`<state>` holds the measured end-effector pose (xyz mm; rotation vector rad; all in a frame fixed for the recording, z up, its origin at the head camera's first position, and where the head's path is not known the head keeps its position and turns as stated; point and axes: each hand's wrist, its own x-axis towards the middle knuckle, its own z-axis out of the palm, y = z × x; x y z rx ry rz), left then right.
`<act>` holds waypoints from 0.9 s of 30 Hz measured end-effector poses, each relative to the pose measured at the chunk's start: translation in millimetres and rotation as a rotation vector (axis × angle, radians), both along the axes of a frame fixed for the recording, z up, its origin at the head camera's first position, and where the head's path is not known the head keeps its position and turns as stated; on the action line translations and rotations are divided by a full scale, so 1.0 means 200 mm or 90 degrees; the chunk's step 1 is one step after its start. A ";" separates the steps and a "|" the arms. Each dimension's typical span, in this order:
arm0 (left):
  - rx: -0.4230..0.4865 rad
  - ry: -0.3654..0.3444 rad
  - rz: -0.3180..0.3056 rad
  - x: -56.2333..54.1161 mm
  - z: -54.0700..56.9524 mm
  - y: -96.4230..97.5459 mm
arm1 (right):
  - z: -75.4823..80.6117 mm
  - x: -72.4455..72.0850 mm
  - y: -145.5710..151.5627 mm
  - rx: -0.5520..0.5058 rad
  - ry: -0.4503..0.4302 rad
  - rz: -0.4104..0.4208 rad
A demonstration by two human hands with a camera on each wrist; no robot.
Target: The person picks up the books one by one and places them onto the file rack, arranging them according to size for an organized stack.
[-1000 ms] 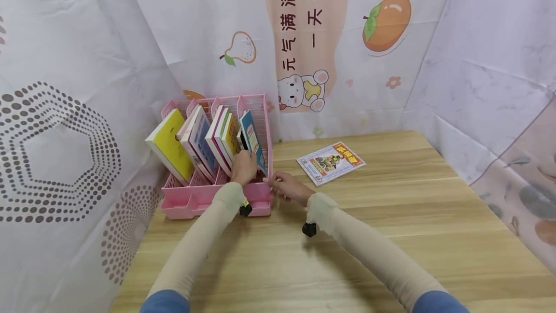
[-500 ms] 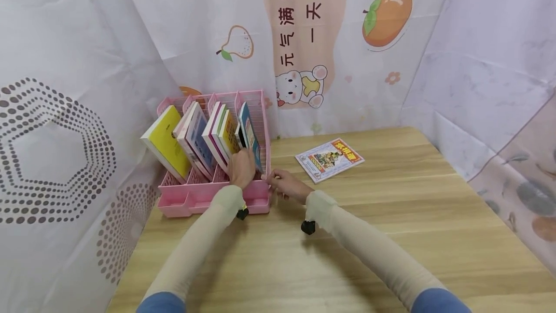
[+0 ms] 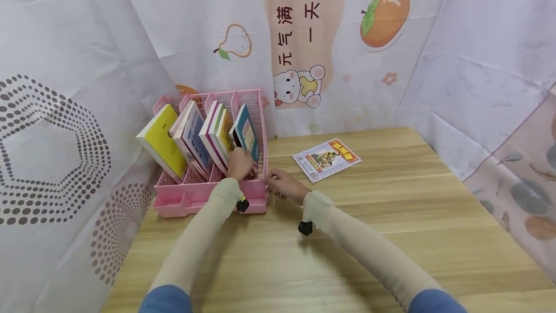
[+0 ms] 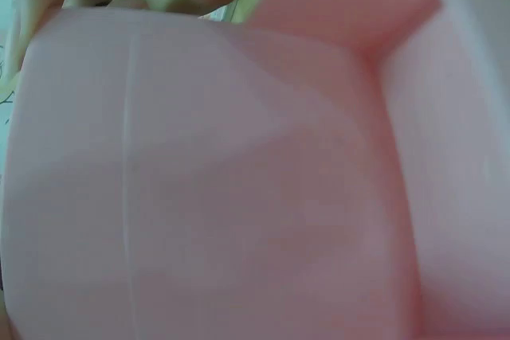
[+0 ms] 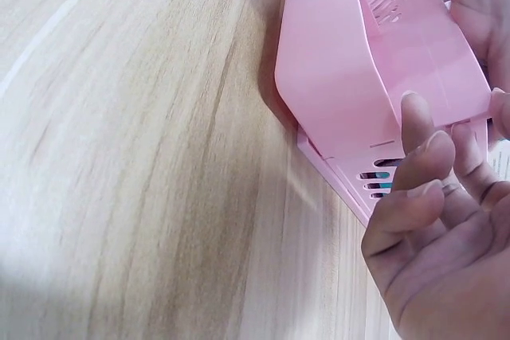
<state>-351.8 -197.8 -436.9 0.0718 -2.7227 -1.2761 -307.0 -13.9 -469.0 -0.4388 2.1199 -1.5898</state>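
Note:
A pink book rack (image 3: 208,188) with upright compartments stands at the back left of the table. Inside its rightmost compartment, a blue book (image 3: 248,134) leans left against a thinner book with a black-and-white edge (image 3: 235,137). My left hand (image 3: 240,163) reaches over the rack's front to the foot of these books; the back of the hand hides most of its fingers. At the rack's right front corner, my right hand (image 3: 284,185) pinches the rim between thumb and forefinger, its other fingers (image 5: 406,209) loosely curled beside the wall. The left wrist view is mostly pink plastic.
To the left in the rack lean a yellow book (image 3: 167,144), pink and blue books (image 3: 195,136), and several books with white and yellow covers (image 3: 219,136). A magazine (image 3: 326,160) lies flat on the wooden table (image 3: 391,197), right of the rack. Printed curtains hang behind.
The blue book and the black-edged book have shifted left together, and the blue cover now faces me more. My left hand moved slightly with them. The right hand stays at the corner.

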 end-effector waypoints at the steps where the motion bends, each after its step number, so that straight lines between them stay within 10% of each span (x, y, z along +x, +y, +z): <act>1: -0.006 0.003 0.000 0.00 0.00 0.00 | 0.00 0.00 0.00 0.001 0.001 0.000; 9: -0.077 -0.067 -0.002 -0.03 0.04 0.01 | 0.03 -0.01 0.01 0.001 0.001 0.001; 16: 0.096 -0.118 0.018 0.00 0.05 0.04 | 0.02 -0.03 0.07 0.057 0.034 0.031; 27: 0.225 0.028 0.104 0.08 0.07 0.06 | 0.00 -0.06 0.27 0.127 0.075 -0.031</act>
